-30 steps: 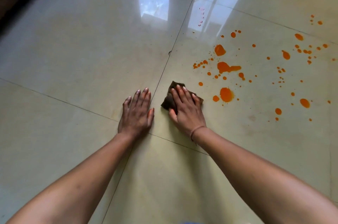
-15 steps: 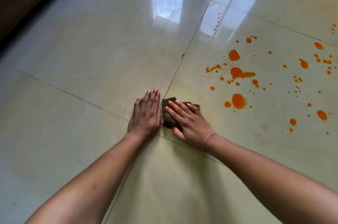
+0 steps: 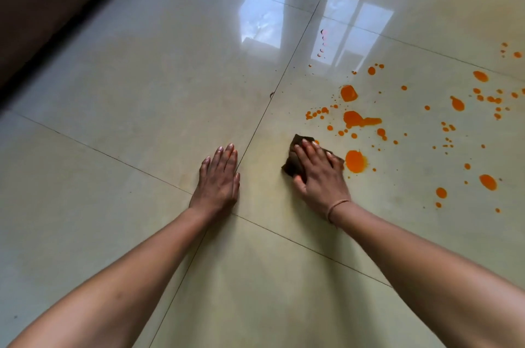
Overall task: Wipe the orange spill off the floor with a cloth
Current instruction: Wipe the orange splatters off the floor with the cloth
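Observation:
A dark brown cloth (image 3: 292, 161) lies flat on the glossy beige tile floor (image 3: 142, 92). My right hand (image 3: 319, 173) presses down on it with straight fingers and covers most of it. Just right of the cloth sits a large orange blot (image 3: 355, 161), part of an orange spill (image 3: 358, 119) of blots and small drops scattered across the right side of the floor. My left hand (image 3: 220, 178) rests flat on the tile, fingers straight, beside a grout line and apart from the cloth.
A dark brown edge, perhaps furniture or a wall base (image 3: 42, 6), runs along the upper left. Window reflections (image 3: 264, 6) shine on the tiles ahead. Grout lines cross near my hands. More orange drops (image 3: 487, 181) lie at the far right.
My right hand slid the cloth right and forward, away from my left hand, up against the large orange blot. My left hand stayed flat on the tile.

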`<state>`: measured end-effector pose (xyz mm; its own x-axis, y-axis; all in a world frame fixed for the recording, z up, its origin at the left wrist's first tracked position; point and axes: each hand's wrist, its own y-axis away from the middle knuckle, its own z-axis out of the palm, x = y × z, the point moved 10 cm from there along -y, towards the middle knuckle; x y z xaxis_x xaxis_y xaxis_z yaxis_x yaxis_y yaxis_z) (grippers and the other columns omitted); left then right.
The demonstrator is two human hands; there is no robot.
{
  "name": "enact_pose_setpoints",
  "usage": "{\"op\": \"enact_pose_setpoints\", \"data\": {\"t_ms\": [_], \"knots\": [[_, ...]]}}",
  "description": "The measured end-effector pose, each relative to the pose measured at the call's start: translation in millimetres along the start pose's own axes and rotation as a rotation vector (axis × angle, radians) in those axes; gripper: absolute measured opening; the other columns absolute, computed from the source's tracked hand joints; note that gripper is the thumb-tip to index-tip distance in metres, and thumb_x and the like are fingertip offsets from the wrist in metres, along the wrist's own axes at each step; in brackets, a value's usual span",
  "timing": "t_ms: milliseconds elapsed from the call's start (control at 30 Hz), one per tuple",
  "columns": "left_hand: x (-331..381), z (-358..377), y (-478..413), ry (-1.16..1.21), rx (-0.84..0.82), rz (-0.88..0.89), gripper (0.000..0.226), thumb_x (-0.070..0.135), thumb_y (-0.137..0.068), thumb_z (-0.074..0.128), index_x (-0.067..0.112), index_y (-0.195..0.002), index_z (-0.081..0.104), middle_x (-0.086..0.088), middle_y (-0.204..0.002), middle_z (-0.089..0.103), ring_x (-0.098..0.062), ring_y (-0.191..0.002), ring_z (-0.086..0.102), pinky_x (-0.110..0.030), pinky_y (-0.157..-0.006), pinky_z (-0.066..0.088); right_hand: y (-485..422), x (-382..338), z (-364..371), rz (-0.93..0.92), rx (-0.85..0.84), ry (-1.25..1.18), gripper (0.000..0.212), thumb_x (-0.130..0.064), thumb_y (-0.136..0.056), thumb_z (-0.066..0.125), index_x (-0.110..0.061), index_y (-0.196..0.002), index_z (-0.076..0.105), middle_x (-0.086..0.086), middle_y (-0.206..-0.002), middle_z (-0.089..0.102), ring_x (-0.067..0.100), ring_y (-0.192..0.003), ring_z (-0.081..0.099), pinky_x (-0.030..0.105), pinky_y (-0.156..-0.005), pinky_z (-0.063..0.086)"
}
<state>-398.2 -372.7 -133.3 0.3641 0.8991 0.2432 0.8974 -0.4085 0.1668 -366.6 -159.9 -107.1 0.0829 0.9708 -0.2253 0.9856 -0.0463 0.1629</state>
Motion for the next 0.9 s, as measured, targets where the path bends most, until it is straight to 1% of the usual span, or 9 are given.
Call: {"op": "enact_pose_setpoints", "data": {"t_ms": [33, 167, 200, 300, 333, 467, 600, 767, 900], "knots": [[0.4, -1.3, -2.0, 0.018, -0.015, 0.005, 0.064, 0.035, -0.091, 0.019, 0.005, -0.146, 0.036, -0.009, -0.155, 0.03, -0.027, -0.143, 0.028, -0.046, -0.113, 0.021, 3.9, -9.0, 2.5, -0.002, -0.004, -0.018, 0.075, -0.051, -0.079, 0.031, -0.023, -0.149, 0.03, 0.004, -0.156, 0.029, 0.025, -0.142, 0.026, 0.044, -0.112, 0.018], [-9.8, -15.4, -6.7, 0.007, -0.117, 0.081, 0.068, 0.035, -0.087, 0.011, 0.014, -0.15, 0.027, -0.001, -0.159, 0.02, -0.02, -0.146, 0.02, -0.037, -0.114, 0.019, 75.6, -116.9, 43.3, -0.667, -0.223, 0.016, 0.071, -0.046, -0.078, 0.043, -0.021, -0.145, 0.037, 0.006, -0.152, 0.036, 0.025, -0.139, 0.034, 0.044, -0.11, 0.024], [-11.9, -15.0, -6.7, -0.016, -0.151, 0.102, 0.065, 0.029, -0.089, 0.015, 0.017, -0.152, 0.021, 0.002, -0.16, 0.014, -0.017, -0.147, 0.014, -0.035, -0.115, 0.016, 57.9, -118.8, 35.8, -0.674, -0.17, 0.016, 0.071, -0.046, -0.08, 0.042, -0.022, -0.146, 0.035, 0.005, -0.154, 0.034, 0.024, -0.14, 0.032, 0.044, -0.111, 0.022], [-13.3, -12.2, -4.8, -0.012, -0.168, 0.122, 0.062, 0.014, -0.094, 0.028, 0.02, -0.154, 0.012, 0.005, -0.161, 0.004, -0.014, -0.148, 0.005, -0.033, -0.117, 0.01, -16.1, -77.4, 13.4, -0.179, -0.059, -0.054, 0.072, -0.047, -0.082, 0.034, -0.023, -0.149, 0.028, 0.003, -0.158, 0.024, 0.021, -0.144, 0.021, 0.042, -0.114, 0.012], [-14.5, -11.1, -4.5, 0.007, -0.159, 0.125, 0.062, 0.012, -0.094, 0.029, 0.019, -0.154, 0.013, 0.005, -0.161, 0.005, -0.014, -0.148, 0.006, -0.034, -0.117, 0.011, -14.6, -81.3, 14.1, -0.181, -0.064, -0.068, 0.073, -0.048, -0.081, 0.033, -0.022, -0.149, 0.029, 0.003, -0.158, 0.024, 0.022, -0.144, 0.021, 0.043, -0.114, 0.013], [-14.1, -12.9, -7.5, 0.024, -0.169, 0.162, 0.066, 0.008, -0.093, 0.038, 0.018, -0.153, 0.013, 0.003, -0.161, 0.005, -0.017, -0.148, 0.007, -0.035, -0.117, 0.012, 55.1, -132.2, 37.9, -0.799, -0.188, 0.027, 0.07, -0.045, -0.079, 0.043, -0.021, -0.145, 0.038, 0.005, -0.153, 0.036, 0.022, -0.141, 0.031, 0.04, -0.112, 0.021], [-12.6, -13.2, -10.0, 0.028, -0.227, 0.165, 0.066, 0.002, -0.093, 0.036, 0.016, -0.153, 0.012, 0.0, -0.161, 0.004, -0.017, -0.148, 0.005, -0.035, -0.12, 0.012, -26.5, -80.6, 15.1, -0.304, -0.077, 0.004, 0.07, -0.045, -0.086, 0.04, -0.023, -0.15, 0.025, 0.003, -0.159, 0.021, 0.02, -0.146, 0.018, 0.04, -0.115, 0.009], [-7.0, -21.6, -14.6, 0.031, -0.314, 0.192, 0.065, -0.002, -0.091, 0.034, 0.01, -0.152, 0.014, -0.006, -0.161, 0.006, -0.02, -0.148, 0.008, -0.03, -0.12, 0.009, 62.4, -98.1, 40.6, -0.716, -0.238, 0.062, 0.07, -0.048, -0.081, 0.04, -0.023, -0.147, 0.036, 0.004, -0.155, 0.032, 0.021, -0.144, 0.027, 0.041, -0.114, 0.019], [-6.8, -21.8, -15.1, 0.038, -0.355, 0.152, 0.065, 0.0, -0.093, 0.034, 0.011, -0.153, 0.012, -0.004, -0.161, 0.004, -0.02, -0.148, 0.007, -0.029, -0.12, 0.009, -19.5, -91.1, 18.5, -0.305, -0.114, 0.038, 0.074, -0.049, -0.084, 0.033, -0.023, -0.152, 0.022, 0.003, -0.16, 0.016, 0.019, -0.147, 0.012, 0.04, -0.115, 0.006]]}}
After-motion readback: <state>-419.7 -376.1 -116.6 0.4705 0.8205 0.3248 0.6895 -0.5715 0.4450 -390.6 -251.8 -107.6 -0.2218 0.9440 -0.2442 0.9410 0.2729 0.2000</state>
